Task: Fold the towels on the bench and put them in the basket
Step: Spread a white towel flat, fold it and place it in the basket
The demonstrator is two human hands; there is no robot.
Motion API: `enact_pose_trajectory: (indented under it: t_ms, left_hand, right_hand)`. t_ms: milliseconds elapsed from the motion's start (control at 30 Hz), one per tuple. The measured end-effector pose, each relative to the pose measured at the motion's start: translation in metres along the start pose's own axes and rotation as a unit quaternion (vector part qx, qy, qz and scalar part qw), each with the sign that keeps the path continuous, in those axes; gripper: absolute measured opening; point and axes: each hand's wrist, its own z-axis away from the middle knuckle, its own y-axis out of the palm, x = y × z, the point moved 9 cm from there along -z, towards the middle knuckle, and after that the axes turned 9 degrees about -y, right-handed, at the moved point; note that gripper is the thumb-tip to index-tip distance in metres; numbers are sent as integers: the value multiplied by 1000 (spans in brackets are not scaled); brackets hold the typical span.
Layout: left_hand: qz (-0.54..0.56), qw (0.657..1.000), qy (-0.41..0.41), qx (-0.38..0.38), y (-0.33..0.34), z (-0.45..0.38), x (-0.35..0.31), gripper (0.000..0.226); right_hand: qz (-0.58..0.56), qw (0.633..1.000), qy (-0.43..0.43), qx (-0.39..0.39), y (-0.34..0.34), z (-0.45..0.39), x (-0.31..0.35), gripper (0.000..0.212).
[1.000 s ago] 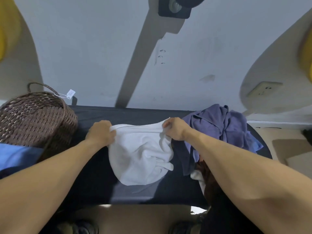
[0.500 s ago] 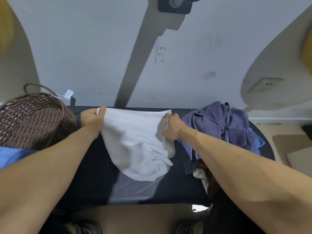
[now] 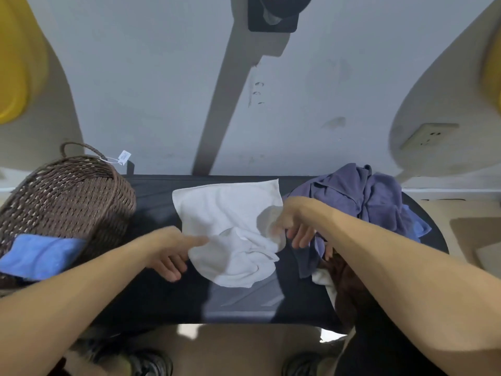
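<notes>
White towel (image 3: 230, 226) lies mid-frame on the dark bench (image 3: 151, 294), far edge laid out fairly flat w/ corners toward upper centre, near half bunched and rumpled toward lower centre. Its long axis runs roughly top-to-bottom of the frame, slightly skewed; the flat straight edge is at the top, the crumpled lump at the bottom.

Left hand (image 3: 173, 248) sits just left of the towel's lower-left edge, index finger stretched out and touching the cloth, other fingers loosely curled under, gripping nothing. Right hand (image 3: 295, 226) is at the towel's right edge, a bit higher in frame; fingers hang down relaxed and part-spread, cloth under/behind them, but can't tell if any fold is pinched — blurred there.

The relation that matters, imo: the rumpled near end lies between the two hands and below them in frame, so both are about equally near it; left is closer to the lower-left corner, right to the right-side bunch. Next move prob calls for each hand to take its own side and pull the lump flat toward bottom of frame before folding.

Outward: purple towels (image 3: 363, 196) heaped right of centre, touching the right forearm area. Wicker basket (image 3: 67, 196) at left, w/ a blue towel (image 3: 40, 256) over its near rim.
</notes>
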Motion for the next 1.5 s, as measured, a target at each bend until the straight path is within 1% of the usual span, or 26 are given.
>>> enact_pose_trajectory:
  t_ms: [67,133,167,200,300,367,400,433,467,533,600,667,700,733,767,833,867,933,1000,1033,1100,1167,1300,1367,1433,1500]
  left_hand:
    - [32,999,29,21,26,6,-1,49]
    - [62,996,64,-18,36,7,-6,31]
    - [84,993,77,-41,36,7,-8,25]
    - [117,988,86,-55,33,8,-10,22]
    - [256,959,111,-57,15,10,-14,20]
    - [335,934,117,-46,3,11,-16,17]
    - [354,927,118,-47,-3,11,-17,15]
    - [358,925,119,-55,-10,8,-18,14]
    - [349,927,120,-70,-17,4,-18,14]
    - [314,935,125,-110,-29,-2,-17,18]
    - [254,941,138,-173,-41,-6,-16,27]
    - [198,939,157,-236,-51,-6,-16,44]
    - [196,934,162,-252,-54,-7,-14,47]
    - [217,928,160,-258,-55,-5,-11,43]
    - [248,922,150,-257,-54,-5,-5,41]
    - [276,922,103,-251,-44,2,12,68]
    - [262,933,90,-231,-34,8,17,73]
    - [218,965,75,-126,0,17,20,67]
    - [177,983,50,-10,35,21,24,59]
    - [166,985,44,22,47,22,25,55]
    - [165,984,44,49,60,20,25,48]
    - [202,977,51,41,65,16,25,41]
    - [256,962,92,-39,65,13,22,31]
    - [233,960,125,-88,58,15,18,24]
    - [189,964,160,-100,47,18,10,21]
    - [76,969,213,-94,36,26,-1,19]
  right_hand:
    - [-4,998,11,58,19,7,-7,48]
    - [-10,996,30,87,37,11,-11,58]
    - [-7,996,12,88,43,11,-6,58]
    - [-5,996,-18,82,47,10,0,53]
    - [3,993,-109,48,49,12,16,20]
    - [-9,992,-122,31,44,12,18,6]
    - [-20,992,-118,29,41,12,17,9]
    - [-33,993,-111,27,38,12,15,18]
    - [-47,993,-103,23,33,11,13,27]
    - [-68,992,-102,10,23,11,14,33]
    - [-77,992,-100,-4,17,11,16,34]
    - [-74,993,-94,-18,16,6,15,34]
    - [-70,993,-94,-30,15,3,15,33]
    - [-57,992,-99,-49,11,1,15,31]
    - [-27,991,-105,-77,6,0,17,30]
    - [45,985,-112,-124,-8,1,20,29]
    - [63,985,-106,-119,-10,3,21,32]
    - [59,992,-101,-40,5,7,20,36]
    - [75,986,-144,36,32,11,27,38]
    - [115,974,-189,43,44,12,35,38]
    - [221,939,-261,9,65,12,47,38]
    - [268,918,-292,-12,80,9,50,36]
    - [287,893,-343,-41,90,8,55,24]
    - [304,884,-355,-30,92,10,57,21]
    - [281,902,-328,1,88,12,54,22]
    - [256,923,-286,29,78,19,47,23]
